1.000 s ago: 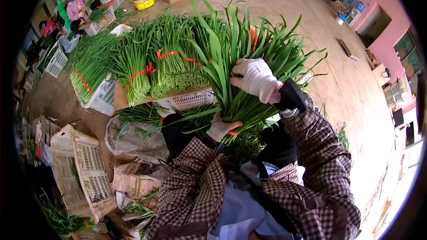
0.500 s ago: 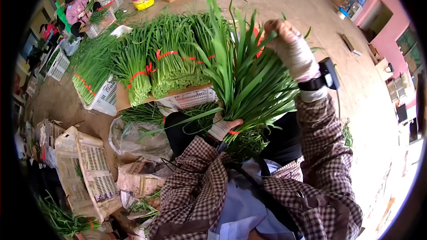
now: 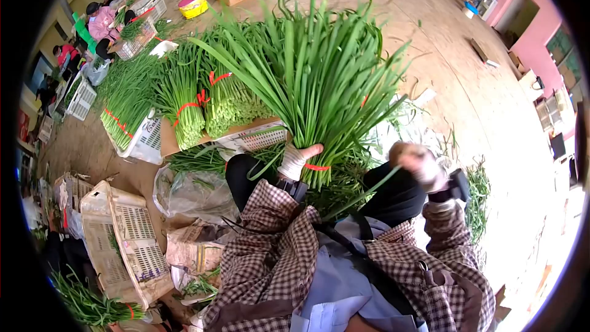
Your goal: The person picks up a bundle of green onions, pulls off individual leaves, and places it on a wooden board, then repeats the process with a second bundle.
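Note:
My left hand (image 3: 297, 158), its wrist wrapped in pale cloth, is closed round the lower stems of a large bunch of garlic chives (image 3: 322, 92). A red band (image 3: 317, 167) circles the stems just below my thumb, and the leaves fan upward. To the right, over my knee, my right hand (image 3: 416, 163) is blurred by motion, its fingers closed on one long chive leaf (image 3: 369, 193) that slants down to the left. Loose chives (image 3: 338, 193) lie between my legs, partly hidden by the bunch.
Ahead, banded chive bundles (image 3: 179, 98) stand on white crates (image 3: 255, 140). Left of me are a clear plastic bag (image 3: 195, 193) and a dirty crate (image 3: 126, 233). A yellow bucket (image 3: 193, 6) stands farther off, near a seated person (image 3: 101, 23). Cut greens (image 3: 476, 200) lie at right.
My right hand has dropped from beside the leaf tops to over my right knee, drawing a leaf down. The chive bunch has become more upright in my left hand.

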Motion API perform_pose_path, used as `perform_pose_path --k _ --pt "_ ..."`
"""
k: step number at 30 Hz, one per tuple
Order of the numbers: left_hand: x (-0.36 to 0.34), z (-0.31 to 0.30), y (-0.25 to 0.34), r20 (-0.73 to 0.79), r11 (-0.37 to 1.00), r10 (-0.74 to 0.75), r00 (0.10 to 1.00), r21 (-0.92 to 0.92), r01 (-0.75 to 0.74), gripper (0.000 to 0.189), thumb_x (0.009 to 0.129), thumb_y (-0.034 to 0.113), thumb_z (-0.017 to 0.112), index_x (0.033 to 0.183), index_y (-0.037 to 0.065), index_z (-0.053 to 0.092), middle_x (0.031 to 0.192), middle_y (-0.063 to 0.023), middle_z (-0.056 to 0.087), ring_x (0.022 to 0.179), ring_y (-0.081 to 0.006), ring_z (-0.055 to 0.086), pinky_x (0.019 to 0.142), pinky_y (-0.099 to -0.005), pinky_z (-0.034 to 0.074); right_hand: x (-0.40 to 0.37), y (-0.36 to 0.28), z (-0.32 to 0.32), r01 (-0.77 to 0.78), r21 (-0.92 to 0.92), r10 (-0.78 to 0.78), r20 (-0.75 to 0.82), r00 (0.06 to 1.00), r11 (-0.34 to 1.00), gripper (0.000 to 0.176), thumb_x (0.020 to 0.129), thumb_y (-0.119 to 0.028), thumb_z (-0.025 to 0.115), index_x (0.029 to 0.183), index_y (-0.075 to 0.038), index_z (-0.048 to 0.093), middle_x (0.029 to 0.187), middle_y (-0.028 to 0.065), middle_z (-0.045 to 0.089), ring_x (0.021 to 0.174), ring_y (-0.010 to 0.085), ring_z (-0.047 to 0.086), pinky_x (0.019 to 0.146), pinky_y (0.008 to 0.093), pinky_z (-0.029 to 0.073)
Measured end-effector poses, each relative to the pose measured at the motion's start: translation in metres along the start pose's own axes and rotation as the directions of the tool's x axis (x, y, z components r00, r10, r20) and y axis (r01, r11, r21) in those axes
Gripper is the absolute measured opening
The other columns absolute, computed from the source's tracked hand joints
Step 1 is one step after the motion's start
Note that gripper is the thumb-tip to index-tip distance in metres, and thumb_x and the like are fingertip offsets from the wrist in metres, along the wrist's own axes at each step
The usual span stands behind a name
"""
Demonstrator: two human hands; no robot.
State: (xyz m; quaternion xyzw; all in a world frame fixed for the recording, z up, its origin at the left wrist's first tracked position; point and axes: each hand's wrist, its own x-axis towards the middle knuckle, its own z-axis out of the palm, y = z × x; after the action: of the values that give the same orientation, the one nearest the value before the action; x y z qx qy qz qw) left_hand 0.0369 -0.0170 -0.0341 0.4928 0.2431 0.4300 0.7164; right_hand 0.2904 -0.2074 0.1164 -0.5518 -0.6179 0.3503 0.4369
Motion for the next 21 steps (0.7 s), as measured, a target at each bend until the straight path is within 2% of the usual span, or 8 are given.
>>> perform_pose_path --k 2,3,5,7,9,13,17,21 --pt "0.011 0.002 0.000 0.069 0.989 0.137 0.988 -0.066 -0.133 0.056 0.068 0.012 0.078 0.115 0.000 0.051 0.104 -0.0094 0.061 0.090 -0.0197 0.060 0.083 -0.0349 0.050 0.003 0.033 0.028 -0.354 -0.616 0.583 0.216 0.783 0.704 0.043 0.078 -0.042 0.061 0.105 -0.008 0.060 0.097 0.0154 0.059 0.091 0.0261 0.060 0.079 0.0356 0.047" --pt "0.010 0.012 0.014 0.102 0.986 0.120 0.987 -0.131 -0.106 0.054 0.069 0.012 0.076 0.116 0.001 0.051 0.105 -0.0080 0.062 0.091 -0.0201 0.060 0.083 -0.0344 0.050 0.007 0.027 0.043 -0.092 -0.940 0.707 0.180 0.684 0.328 0.061 0.076 -0.046 0.061 0.122 -0.008 0.049 0.121 0.0168 0.050 0.098 0.0301 0.058 0.088 0.0379 0.044" --pt "0.011 0.020 0.025 0.099 0.983 0.098 0.990 -0.165 -0.080 0.050 0.070 0.012 0.075 0.114 0.002 0.054 0.105 -0.0075 0.063 0.091 -0.0207 0.061 0.083 -0.0348 0.050 0.016 0.021 0.054 -0.128 -0.973 0.749 0.062 0.659 0.193 0.076 0.074 -0.048 0.062 0.131 -0.006 0.037 0.134 0.0169 0.038 0.107 0.0334 0.053 0.094 0.0389 0.039" --pt "0.012 0.024 0.036 0.126 0.982 -0.013 0.992 -0.187 0.036 0.040 0.072 0.016 0.073 0.108 0.004 0.059 0.104 -0.0070 0.064 0.091 -0.0191 0.061 0.083 -0.0345 0.049 0.026 0.040 0.059 -0.203 -0.761 0.476 0.155 0.865 0.616 0.081 0.076 -0.052 0.062 0.133 -0.003 0.034 0.136 0.0199 0.036 0.118 0.0348 0.044 0.096 0.0387 0.037" --pt "0.015 0.033 0.044 0.128 0.952 -0.114 0.985 -0.268 0.145 0.039 0.073 0.018 0.073 0.107 0.004 0.060 0.102 -0.0069 0.065 0.091 -0.0180 0.061 0.083 -0.0340 0.049 0.034 0.063 0.068 -0.306 0.245 0.218 0.328 0.919 0.920 0.089 0.078 -0.054 0.060 0.137 0.002 0.024 0.142 0.0191 0.029 0.130 0.0266 0.031 0.103 0.0344 0.028" --pt "0.017 0.065 0.065 0.051 0.902 -0.154 0.987 -0.400 0.162 0.041 0.076 0.019 0.071 0.111 0.004 0.057 0.106 -0.0073 0.062 0.093 -0.0214 0.060 0.086 -0.0360 0.047 0.073 0.045 0.085 -0.090 0.517 -0.008 0.184 0.983 0.851 0.100 0.073 -0.050 0.069 0.140 0.000 0.014 0.135 0.0118 0.038 0.123 0.0204 0.036 0.103 0.0324 0.028" --pt "0.020 0.079 0.069 -0.028 0.814 -0.379 0.925 -0.485 0.319 0.038 0.078 0.022 0.069 0.110 0.006 0.056 0.104 -0.0066 0.062 0.090 -0.0206 0.060 0.082 -0.0356 0.048 0.077 0.042 0.098 -0.240 0.635 0.220 0.111 0.969 0.735 0.088 0.072 -0.031 0.076 0.137 -0.005 0.022 0.116 0.0033 0.052 0.101 0.0111 0.050 0.088 0.0256 0.043" --pt "0.014 0.051 0.064 0.041 0.894 -0.349 0.936 -0.285 0.346 0.064 0.078 0.033 0.067 0.129 0.010 0.035 0.124 -0.0113 0.048 0.116 -0.0260 0.044 0.092 -0.0473 0.037 0.072 0.042 0.084 -0.446 0.863 0.275 0.381 0.883 0.236 0.052 0.082 -0.032 0.064 0.122 -0.002 0.048 0.110 0.0123 0.061 0.095 0.0217 0.061 0.084 0.0337 0.049"
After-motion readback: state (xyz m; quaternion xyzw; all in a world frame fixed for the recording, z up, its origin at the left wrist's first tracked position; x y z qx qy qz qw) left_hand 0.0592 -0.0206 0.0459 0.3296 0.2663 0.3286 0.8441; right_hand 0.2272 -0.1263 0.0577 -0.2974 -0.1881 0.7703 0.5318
